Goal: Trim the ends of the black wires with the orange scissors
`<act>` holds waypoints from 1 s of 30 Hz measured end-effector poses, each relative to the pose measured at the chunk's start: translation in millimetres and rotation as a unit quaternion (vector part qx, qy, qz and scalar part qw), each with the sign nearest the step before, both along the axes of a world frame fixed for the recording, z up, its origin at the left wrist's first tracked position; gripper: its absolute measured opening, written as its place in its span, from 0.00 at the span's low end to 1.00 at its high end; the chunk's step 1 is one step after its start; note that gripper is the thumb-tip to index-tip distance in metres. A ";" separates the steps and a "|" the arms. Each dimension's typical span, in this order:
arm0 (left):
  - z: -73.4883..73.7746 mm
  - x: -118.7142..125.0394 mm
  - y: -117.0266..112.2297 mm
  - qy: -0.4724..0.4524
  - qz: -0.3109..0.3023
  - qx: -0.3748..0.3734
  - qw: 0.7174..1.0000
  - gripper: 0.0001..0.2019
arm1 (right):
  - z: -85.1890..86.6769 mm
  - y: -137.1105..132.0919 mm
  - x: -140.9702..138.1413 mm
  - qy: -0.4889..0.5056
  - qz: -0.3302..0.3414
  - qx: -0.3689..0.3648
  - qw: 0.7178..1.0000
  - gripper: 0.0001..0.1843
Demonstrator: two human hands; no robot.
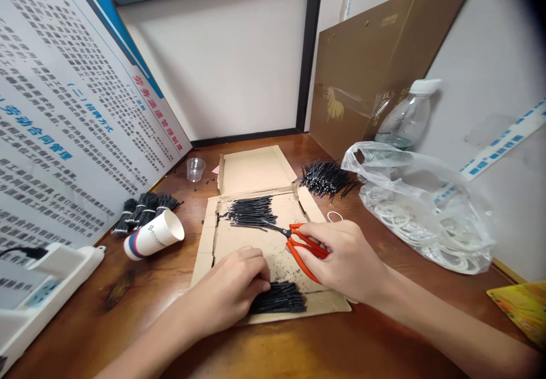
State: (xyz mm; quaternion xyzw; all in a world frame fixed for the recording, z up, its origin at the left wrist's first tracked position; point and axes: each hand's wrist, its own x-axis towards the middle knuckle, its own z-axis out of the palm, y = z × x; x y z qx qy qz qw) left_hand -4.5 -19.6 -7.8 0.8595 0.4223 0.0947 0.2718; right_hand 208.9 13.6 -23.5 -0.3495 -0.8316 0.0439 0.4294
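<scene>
My left hand point(232, 288) is curled over one end of a bundle of black wire pieces point(279, 298) lying on the near edge of a flattened cardboard box point(243, 237). My right hand point(343, 259) grips orange-handled scissors point(301, 242), whose dark blades point left toward a second pile of black wire pieces point(251, 213) on the cardboard. Small black offcuts speckle the cardboard between the two piles.
A tipped paper cup point(154, 235) and tied black bundles point(143, 211) lie at left, below a leaning printed board point(68, 111). A small plastic cup point(195, 169), more black wires point(324, 178), a clear bag of rubber bands point(422, 208), a bottle point(405, 117) and brown cardboard point(375, 60) stand behind.
</scene>
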 end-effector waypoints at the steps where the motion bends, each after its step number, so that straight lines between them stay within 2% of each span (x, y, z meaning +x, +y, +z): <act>1: 0.1 -0.1 -0.5 -0.004 0.007 -0.003 1.000 0.07 | -0.3 0.0 -0.2 0.000 -0.001 0.002 1.000 0.11; 5: 3.5 -2.4 -0.5 -0.024 0.058 0.003 0.998 0.07 | -0.6 -0.8 0.8 0.001 0.001 0.001 1.000 0.11; 11: 4.4 -5.6 6.6 -0.130 0.133 0.060 0.981 0.06 | 0.2 -3.9 3.1 -0.006 0.027 -0.047 0.999 0.09; 15: 1.8 -7.5 8.5 -0.170 0.142 0.081 0.972 0.07 | 1.4 -5.4 2.1 -0.023 0.031 -0.060 0.997 0.09; 22: -0.1 -6.1 8.0 -0.224 0.133 0.078 0.962 0.07 | 2.0 -6.3 1.4 -0.021 0.043 -0.037 0.998 0.12; 30: -2.8 -6.0 8.9 -0.246 0.129 0.091 0.956 0.06 | 1.5 -7.5 1.6 -0.038 0.045 -0.055 0.997 0.12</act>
